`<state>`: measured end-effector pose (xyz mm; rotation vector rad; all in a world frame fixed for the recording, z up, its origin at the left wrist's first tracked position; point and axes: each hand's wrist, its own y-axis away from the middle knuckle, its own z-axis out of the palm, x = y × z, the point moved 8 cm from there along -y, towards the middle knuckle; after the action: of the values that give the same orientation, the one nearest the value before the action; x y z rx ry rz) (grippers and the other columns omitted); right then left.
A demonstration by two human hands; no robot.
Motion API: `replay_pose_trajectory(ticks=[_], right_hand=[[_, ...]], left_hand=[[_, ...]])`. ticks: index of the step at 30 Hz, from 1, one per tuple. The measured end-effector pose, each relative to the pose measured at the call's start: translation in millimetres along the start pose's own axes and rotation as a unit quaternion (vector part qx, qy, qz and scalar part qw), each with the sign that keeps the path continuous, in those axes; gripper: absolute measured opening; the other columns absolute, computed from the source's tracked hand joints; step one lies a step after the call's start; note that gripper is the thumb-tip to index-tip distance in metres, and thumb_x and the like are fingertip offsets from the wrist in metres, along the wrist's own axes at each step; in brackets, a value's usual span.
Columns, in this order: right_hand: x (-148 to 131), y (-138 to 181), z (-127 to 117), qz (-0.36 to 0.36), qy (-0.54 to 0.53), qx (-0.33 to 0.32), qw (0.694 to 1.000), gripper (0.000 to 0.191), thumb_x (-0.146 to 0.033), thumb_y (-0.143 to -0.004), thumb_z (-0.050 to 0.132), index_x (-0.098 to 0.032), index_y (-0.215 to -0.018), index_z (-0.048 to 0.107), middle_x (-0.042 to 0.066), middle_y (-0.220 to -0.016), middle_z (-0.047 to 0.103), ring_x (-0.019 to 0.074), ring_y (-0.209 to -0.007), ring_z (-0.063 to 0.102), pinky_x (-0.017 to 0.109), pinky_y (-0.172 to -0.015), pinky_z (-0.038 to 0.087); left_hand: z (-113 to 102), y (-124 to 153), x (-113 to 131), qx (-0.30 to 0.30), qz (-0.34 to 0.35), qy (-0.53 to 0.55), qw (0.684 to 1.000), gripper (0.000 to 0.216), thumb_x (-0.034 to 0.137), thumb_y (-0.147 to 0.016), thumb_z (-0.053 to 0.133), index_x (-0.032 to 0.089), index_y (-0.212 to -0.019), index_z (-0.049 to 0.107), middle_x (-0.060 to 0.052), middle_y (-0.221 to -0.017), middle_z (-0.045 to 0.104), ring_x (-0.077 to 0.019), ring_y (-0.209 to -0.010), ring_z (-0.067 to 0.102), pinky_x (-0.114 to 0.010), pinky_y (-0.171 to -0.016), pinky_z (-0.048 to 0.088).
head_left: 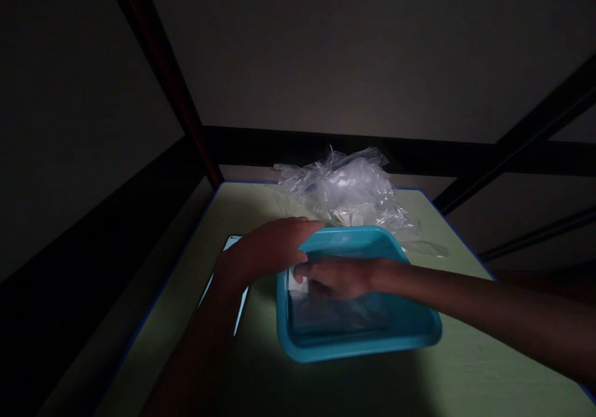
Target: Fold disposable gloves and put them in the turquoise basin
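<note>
Bracing the stiff turquoise plastic tray (358, 345) with our flat left hand (267, 246), we cannot tell if our right hand (335, 277) pinches the small white piece (298, 284), likely flimsy.

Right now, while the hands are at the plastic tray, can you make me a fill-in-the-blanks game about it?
1. The shallow rectangular plastic tray on the pale green table is coloured ____.
2. The left hand rests on the tray's rim, while the right hand lies ____ the tray.
3. The right hand's fingertips touch a small piece that is ____.
4. The crumpled clear heap behind the tray is made of ____.
Missing words: blue, inside, white, plastic.
</note>
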<state>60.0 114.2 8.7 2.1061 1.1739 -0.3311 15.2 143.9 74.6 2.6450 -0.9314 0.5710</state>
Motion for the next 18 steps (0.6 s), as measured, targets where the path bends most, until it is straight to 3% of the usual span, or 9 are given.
replay_pose_trajectory(ticks=[3, 5, 7, 11, 13, 15, 18], right_hand=[[-14.1, 24.6, -16.0, -0.033, -0.018, 0.040, 0.998, 0.030, -0.010, -0.080, 0.057, -0.012, -0.109, 0.059, 0.008, -0.094, 0.065, 0.0183, -0.083, 0.059, 0.028, -0.071, 0.044], [-19.8, 49.0, -34.7, -0.035, -0.040, 0.128, 0.990, 0.024, -0.012, -0.081, 0.054, -0.016, -0.103, 0.062, 0.007, -0.097, 0.066, 0.0191, -0.088, 0.061, 0.029, -0.076, 0.045], [-14.7, 77.7, -48.9, 0.006, -0.051, 0.221, 0.974, 0.021, -0.017, -0.082, 0.052, -0.019, -0.101, 0.062, 0.006, -0.094, 0.066, 0.0190, -0.084, 0.061, 0.030, -0.074, 0.046], [15.4, 143.8, -59.4, 0.112, -0.079, 0.436, 0.889, 0.022, -0.031, -0.082, 0.052, -0.022, -0.101, 0.058, 0.009, -0.094, 0.063, 0.0208, -0.075, 0.059, 0.033, -0.065, 0.048], [36.2, 169.5, -49.7, 0.171, -0.111, 0.497, 0.843, 0.030, -0.040, -0.082, 0.052, -0.021, -0.105, 0.054, 0.012, -0.100, 0.060, 0.0213, -0.074, 0.058, 0.032, -0.058, 0.048], [52.2, 182.6, -35.4, 0.202, -0.159, 0.513, 0.819, 0.041, -0.050, -0.078, 0.054, -0.021, -0.107, 0.051, 0.013, -0.098, 0.060, 0.0229, -0.078, 0.058, 0.032, -0.056, 0.048], [63.0, 179.8, -13.2, 0.208, -0.256, 0.461, 0.824, 0.052, -0.061, -0.075, 0.053, -0.019, -0.105, 0.049, 0.005, -0.071, 0.058, 0.0194, -0.064, 0.056, 0.031, -0.054, 0.046]], left_hand=[[1.2, 0.9, -5.8, -0.015, -0.014, 0.007, 1.000, 0.049, 0.019, -0.076, 0.056, 0.017, -0.124, 0.048, -0.009, -0.126, 0.056, -0.0252, -0.113, 0.051, -0.036, -0.093, 0.039], [0.6, 2.6, -11.9, -0.020, -0.031, 0.004, 0.999, 0.044, 0.025, -0.078, 0.055, 0.018, -0.122, 0.049, -0.009, -0.121, 0.058, -0.0258, -0.109, 0.053, -0.036, -0.090, 0.040], [-0.2, 5.5, -19.9, -0.028, -0.058, -0.004, 0.998, 0.042, 0.030, -0.080, 0.054, 0.018, -0.120, 0.050, -0.009, -0.116, 0.061, -0.0256, -0.103, 0.056, -0.035, -0.085, 0.042], [-5.1, 13.2, -27.8, -0.034, -0.087, 0.002, 0.996, 0.044, 0.037, -0.081, 0.051, 0.018, -0.121, 0.050, -0.010, -0.112, 0.061, -0.0250, -0.097, 0.057, -0.033, -0.079, 0.043], [-6.9, 18.0, -27.9, -0.036, -0.095, 0.021, 0.995, 0.046, 0.038, -0.081, 0.050, 0.018, -0.122, 0.049, -0.010, -0.112, 0.061, -0.0249, -0.097, 0.057, -0.031, -0.078, 0.044], [-6.8, 23.9, -28.9, -0.035, -0.114, 0.044, 0.992, 0.050, 0.039, -0.081, 0.049, 0.017, -0.125, 0.045, -0.011, -0.111, 0.061, -0.0240, -0.093, 0.059, -0.029, -0.074, 0.045], [-1.7, 34.4, -33.7, -0.030, -0.154, 0.070, 0.985, 0.064, 0.047, -0.082, 0.045, 0.015, -0.135, 0.033, -0.010, -0.099, 0.065, -0.0209, -0.075, 0.062, -0.026, -0.062, 0.045]])
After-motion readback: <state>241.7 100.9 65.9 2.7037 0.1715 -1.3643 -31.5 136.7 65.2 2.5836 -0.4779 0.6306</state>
